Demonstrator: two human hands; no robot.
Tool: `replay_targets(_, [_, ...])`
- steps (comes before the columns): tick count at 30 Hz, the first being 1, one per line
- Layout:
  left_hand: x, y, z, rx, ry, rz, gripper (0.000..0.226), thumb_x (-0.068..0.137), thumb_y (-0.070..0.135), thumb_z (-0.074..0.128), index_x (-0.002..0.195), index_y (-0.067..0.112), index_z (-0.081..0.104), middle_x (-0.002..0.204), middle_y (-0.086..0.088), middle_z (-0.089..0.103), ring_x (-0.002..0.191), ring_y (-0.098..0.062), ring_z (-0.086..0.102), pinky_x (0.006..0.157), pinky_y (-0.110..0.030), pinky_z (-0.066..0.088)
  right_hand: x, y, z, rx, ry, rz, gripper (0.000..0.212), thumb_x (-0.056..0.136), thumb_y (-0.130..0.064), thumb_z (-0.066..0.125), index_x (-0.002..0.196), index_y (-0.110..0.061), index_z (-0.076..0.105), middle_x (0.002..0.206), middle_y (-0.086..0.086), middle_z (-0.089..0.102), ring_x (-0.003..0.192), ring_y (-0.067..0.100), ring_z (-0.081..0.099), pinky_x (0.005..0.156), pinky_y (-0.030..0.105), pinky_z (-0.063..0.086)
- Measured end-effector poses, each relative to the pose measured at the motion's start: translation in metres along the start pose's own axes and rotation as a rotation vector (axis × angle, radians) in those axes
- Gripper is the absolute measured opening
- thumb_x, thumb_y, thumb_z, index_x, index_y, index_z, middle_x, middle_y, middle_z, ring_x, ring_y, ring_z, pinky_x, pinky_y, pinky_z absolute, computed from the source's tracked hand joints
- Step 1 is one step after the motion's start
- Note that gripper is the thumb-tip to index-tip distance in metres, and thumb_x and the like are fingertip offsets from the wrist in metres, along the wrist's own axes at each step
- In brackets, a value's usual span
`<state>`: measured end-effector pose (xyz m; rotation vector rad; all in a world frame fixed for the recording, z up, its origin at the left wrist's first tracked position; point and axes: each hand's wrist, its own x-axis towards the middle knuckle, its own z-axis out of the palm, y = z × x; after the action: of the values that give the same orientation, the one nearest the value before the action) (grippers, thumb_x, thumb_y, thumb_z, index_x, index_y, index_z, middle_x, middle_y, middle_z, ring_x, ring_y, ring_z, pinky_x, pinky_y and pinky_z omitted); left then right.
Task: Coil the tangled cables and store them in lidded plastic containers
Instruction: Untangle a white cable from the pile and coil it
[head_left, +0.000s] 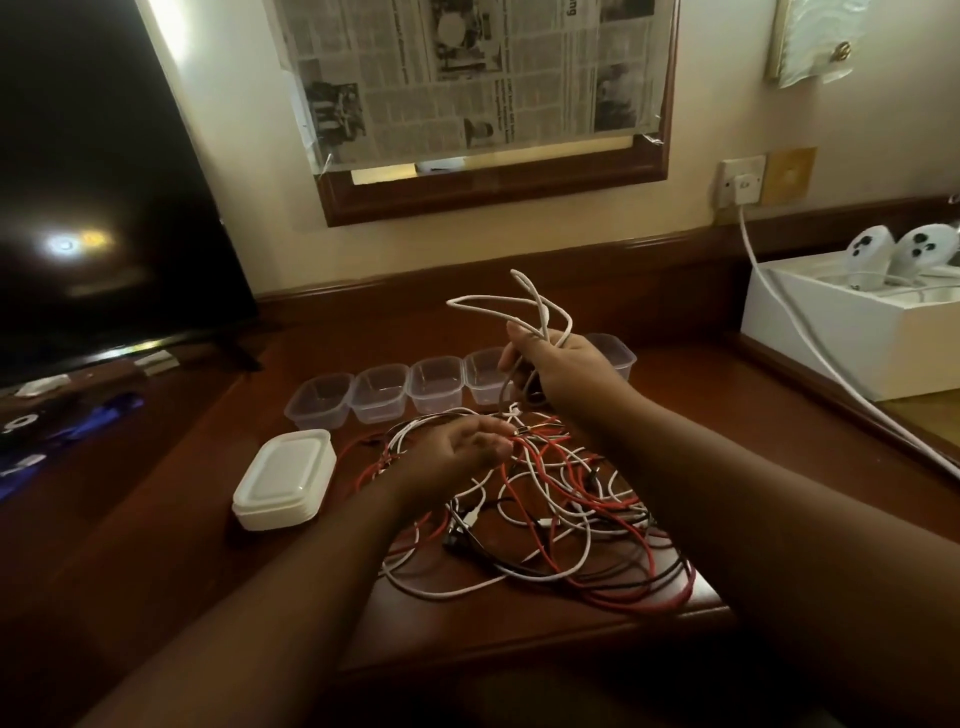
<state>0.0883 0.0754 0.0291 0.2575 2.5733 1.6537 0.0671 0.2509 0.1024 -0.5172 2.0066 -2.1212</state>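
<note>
Centrally, the right hand (553, 364) grips raised white cable (519, 306) loops to keep them free, while the left hand (457, 452) pinches tangled strands (571, 509) below, apparently freeing more.

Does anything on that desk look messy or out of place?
Yes: a tangled heap of red, white and black cables sprawls over the wooden desk, reaching its front edge. The clear plastic containers stand neatly in a row.

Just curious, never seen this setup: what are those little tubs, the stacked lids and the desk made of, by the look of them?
Tubs: clear thin plastic; the desk shows through. Stacked lids: milky, translucent plastic, probably. Desk: reddish-brown wood or veneer with a glossy finish.
</note>
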Motion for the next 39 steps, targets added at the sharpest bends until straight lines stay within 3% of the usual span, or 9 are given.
replay_targets(6, [-0.008,0.021,-0.002,-0.884,0.19,-0.18,0.028,0.098,0.025,0.046,0.111,0.012,0.067,0.104,-0.01,0.074,0.09,-0.023,0.069,0.077,-0.035,0.05,-0.016,-0.001,0.009,-0.18,-0.125,-0.095,0.036,0.103,-0.035,0.047,0.086,-0.009,0.066,0.063,-0.002,0.06,0.056,0.007,0.055,0.055,0.019,0.047])
replay_targets(12, [-0.016,0.041,-0.017,-1.0,0.361,-0.149,0.025,0.1,0.025,0.052,0.086,0.01,0.067,0.069,-0.002,0.065,0.055,-0.012,0.065,0.059,-0.028,0.058,-0.044,0.011,0.017,-0.595,-0.442,-0.142,0.016,0.092,-0.026,0.067,0.107,-0.02,0.066,0.085,-0.005,0.067,0.076,0.011,0.063,0.073,0.024,0.053])
replay_targets(16, [-0.035,0.049,-0.029,-0.86,0.305,0.017,0.021,0.1,0.026,0.053,0.093,0.01,0.065,0.068,0.0,0.054,0.051,-0.01,0.05,0.047,-0.024,0.045,-0.061,0.006,0.013,-0.863,-0.781,0.012,0.09,0.08,-0.018,0.081,0.151,-0.033,0.027,0.12,-0.008,0.067,0.108,0.004,0.063,0.094,0.026,0.053])
replay_targets(19, [-0.048,0.058,-0.03,-0.731,0.241,0.12,0.021,0.1,0.024,0.049,0.095,0.009,0.063,0.065,0.001,0.049,0.051,-0.01,0.042,0.044,-0.023,0.036,-0.067,-0.004,0.002,-0.829,-0.93,0.143,0.113,0.076,-0.026,0.083,0.156,-0.041,0.006,0.153,-0.001,0.044,0.138,0.015,0.044,0.11,0.034,0.04])
replay_targets(23, [-0.064,0.07,-0.023,-0.666,0.206,0.187,0.022,0.101,0.022,0.047,0.095,0.009,0.064,0.063,0.002,0.048,0.048,-0.009,0.038,0.042,-0.021,0.031,-0.075,-0.011,-0.003,-0.644,-0.85,0.102,0.118,0.058,-0.068,0.081,0.154,-0.039,0.019,0.151,-0.002,0.045,0.136,0.013,0.046,0.108,0.032,0.043])
replay_targets(28, [-0.083,0.079,-0.009,-0.505,0.203,0.186,0.022,0.101,0.02,0.051,0.092,0.011,0.069,0.064,-0.001,0.044,0.051,-0.012,0.035,0.048,-0.026,0.023,-0.082,-0.011,0.005,-0.346,-0.436,-0.038,0.046,0.088,-0.039,0.067,0.129,-0.025,0.053,0.123,0.003,0.063,0.107,0.018,0.066,0.092,0.035,0.056])
replay_targets(31, [-0.089,0.081,-0.004,-0.377,0.2,0.173,0.026,0.101,0.02,0.05,0.088,0.015,0.072,0.063,-0.002,0.042,0.049,-0.011,0.034,0.043,-0.024,0.023,-0.082,-0.014,0.009,-0.168,-0.115,-0.174,0.055,0.083,-0.029,0.076,0.129,-0.023,0.047,0.12,0.004,0.061,0.103,0.02,0.067,0.081,0.031,0.058])
replay_targets(34, [-0.091,0.083,-0.002,-0.178,0.204,0.144,0.023,0.101,0.02,0.052,0.093,0.012,0.071,0.059,0.0,0.044,0.045,-0.008,0.035,0.041,-0.021,0.028,-0.083,-0.02,0.009,-0.49,0.13,-0.427,0.075,0.083,-0.034,0.077,0.144,-0.028,0.034,0.126,-0.006,0.047,0.105,0.01,0.058,0.079,0.024,0.056])
replay_targets(39, [-0.091,0.085,-0.002,0.155,0.193,0.218,0.016,0.099,0.02,0.057,0.094,0.012,0.07,0.053,0.011,0.055,0.045,0.0,0.045,0.045,-0.015,0.035,-0.085,-0.027,0.014,-0.883,-0.171,-0.218,0.027,0.098,-0.045,0.053,0.105,-0.022,0.063,0.093,-0.002,0.068,0.077,0.012,0.065,0.064,0.017,0.049])
